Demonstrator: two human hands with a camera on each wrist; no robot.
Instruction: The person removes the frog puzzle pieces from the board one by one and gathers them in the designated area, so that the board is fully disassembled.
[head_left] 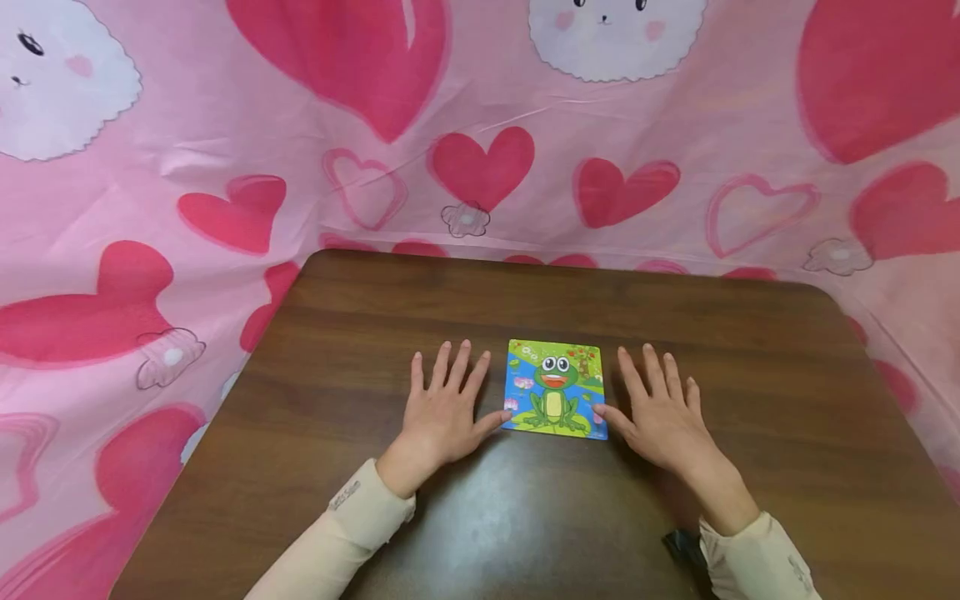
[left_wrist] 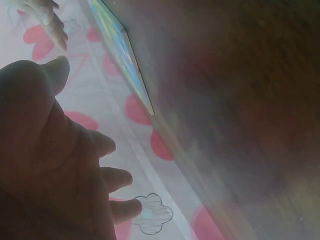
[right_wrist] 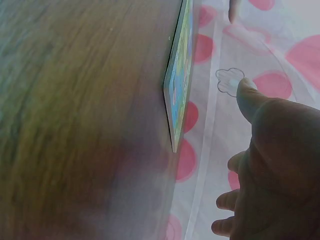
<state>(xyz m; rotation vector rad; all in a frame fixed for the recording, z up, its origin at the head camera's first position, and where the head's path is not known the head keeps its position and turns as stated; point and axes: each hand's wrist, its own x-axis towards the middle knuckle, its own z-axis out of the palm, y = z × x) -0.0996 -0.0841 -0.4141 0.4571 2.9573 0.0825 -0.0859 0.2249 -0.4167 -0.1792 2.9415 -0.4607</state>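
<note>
A square picture board [head_left: 553, 389] with a green frog on it lies flat on the brown table. Its thin side edge shows in both wrist views, as the board [left_wrist: 122, 47] does beyond the left hand. My left hand [head_left: 444, 414] is to the left of the board, fingers spread, palm down. On the other side, my right hand [head_left: 663, 417] mirrors it with straight, spread fingers. In the head view both thumbs overlap the board's lower corners. Both the left palm [left_wrist: 45, 150] and the right palm [right_wrist: 285, 165] appear raised above the table, holding nothing.
The wooden table [head_left: 480, 533] has rounded far corners. A pink cloth [head_left: 300, 125] printed with red hearts hangs behind it and along the sides. A small black object [head_left: 684, 547] shows beside the right sleeve [head_left: 757, 558].
</note>
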